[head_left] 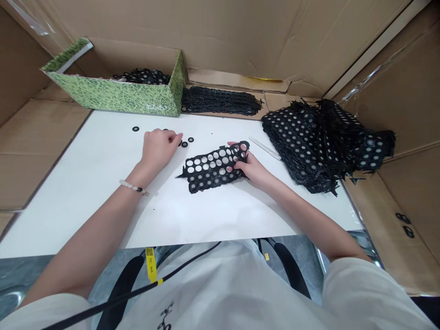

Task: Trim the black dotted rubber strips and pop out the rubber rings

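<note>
A black rubber sheet punched with round holes (209,168) lies on the white table (103,183) in front of me. My right hand (249,165) grips its right end, fingers curled through the holes. My left hand (160,145) rests knuckles-up to the left of the sheet, fingers bent down onto the table beside a few small black rings (185,143). What its fingertips hold, if anything, is hidden. Another ring (135,129) lies farther left.
A green patterned box (113,94) holding black rings stands at the back left. A flat stack of black sheets (220,101) lies behind. A big pile of punched sheets (319,142) fills the right side. Cardboard walls surround the table.
</note>
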A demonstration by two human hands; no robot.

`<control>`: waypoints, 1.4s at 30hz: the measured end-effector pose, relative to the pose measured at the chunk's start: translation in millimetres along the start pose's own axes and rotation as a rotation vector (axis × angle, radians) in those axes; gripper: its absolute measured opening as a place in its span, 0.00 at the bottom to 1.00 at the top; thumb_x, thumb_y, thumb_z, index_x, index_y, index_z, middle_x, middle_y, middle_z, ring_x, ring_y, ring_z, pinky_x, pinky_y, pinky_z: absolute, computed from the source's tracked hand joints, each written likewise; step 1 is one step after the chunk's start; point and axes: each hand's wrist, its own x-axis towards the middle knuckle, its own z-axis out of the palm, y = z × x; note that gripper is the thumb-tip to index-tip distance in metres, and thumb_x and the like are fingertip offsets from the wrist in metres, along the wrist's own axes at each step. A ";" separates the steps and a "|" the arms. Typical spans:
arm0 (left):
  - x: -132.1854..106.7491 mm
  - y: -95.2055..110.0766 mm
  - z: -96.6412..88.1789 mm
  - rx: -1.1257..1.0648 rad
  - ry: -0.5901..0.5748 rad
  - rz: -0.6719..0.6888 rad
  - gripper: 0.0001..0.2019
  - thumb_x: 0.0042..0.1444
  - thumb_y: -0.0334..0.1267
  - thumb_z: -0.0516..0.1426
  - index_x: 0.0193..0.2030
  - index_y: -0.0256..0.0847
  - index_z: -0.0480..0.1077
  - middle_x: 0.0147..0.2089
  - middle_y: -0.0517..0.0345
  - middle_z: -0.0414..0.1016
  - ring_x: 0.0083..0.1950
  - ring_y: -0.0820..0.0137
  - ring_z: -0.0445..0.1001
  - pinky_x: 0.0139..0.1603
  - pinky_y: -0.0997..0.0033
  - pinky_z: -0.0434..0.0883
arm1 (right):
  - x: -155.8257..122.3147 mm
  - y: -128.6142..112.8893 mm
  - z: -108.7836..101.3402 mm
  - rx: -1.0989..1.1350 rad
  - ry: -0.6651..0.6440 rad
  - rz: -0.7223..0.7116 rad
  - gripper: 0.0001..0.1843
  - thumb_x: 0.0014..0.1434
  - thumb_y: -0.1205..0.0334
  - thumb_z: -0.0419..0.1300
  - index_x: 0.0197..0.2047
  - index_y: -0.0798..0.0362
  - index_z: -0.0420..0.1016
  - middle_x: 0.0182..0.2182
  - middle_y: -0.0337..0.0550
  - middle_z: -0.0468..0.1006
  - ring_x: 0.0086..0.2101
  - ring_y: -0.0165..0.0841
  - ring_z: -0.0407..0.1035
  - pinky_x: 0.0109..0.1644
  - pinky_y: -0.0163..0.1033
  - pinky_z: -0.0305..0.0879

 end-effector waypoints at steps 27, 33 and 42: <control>-40.3 46.5 11.0 -0.001 -0.611 0.664 0.23 0.60 0.56 0.62 0.25 0.40 0.66 0.28 0.58 0.71 0.37 0.63 0.69 0.46 0.60 0.55 | -14.4 -0.3 17.1 0.065 -0.144 0.020 0.43 0.46 0.63 0.70 0.64 0.49 0.61 0.47 0.41 0.74 0.42 0.34 0.72 0.59 0.48 0.69; -42.7 46.7 13.6 0.012 -0.550 0.750 0.21 0.63 0.52 0.61 0.25 0.40 0.66 0.27 0.56 0.71 0.37 0.62 0.66 0.44 0.60 0.56 | -16.2 4.4 10.7 -0.181 -0.163 -0.013 0.55 0.47 0.65 0.72 0.74 0.47 0.50 0.42 0.39 0.74 0.39 0.34 0.71 0.56 0.50 0.70; -44.2 50.3 6.1 -0.096 -0.573 0.730 0.20 0.69 0.49 0.51 0.28 0.41 0.69 0.30 0.53 0.75 0.42 0.59 0.66 0.46 0.57 0.56 | -10.0 -1.4 12.9 0.222 -0.247 0.092 0.48 0.44 0.66 0.71 0.68 0.46 0.60 0.43 0.39 0.75 0.41 0.33 0.75 0.60 0.47 0.69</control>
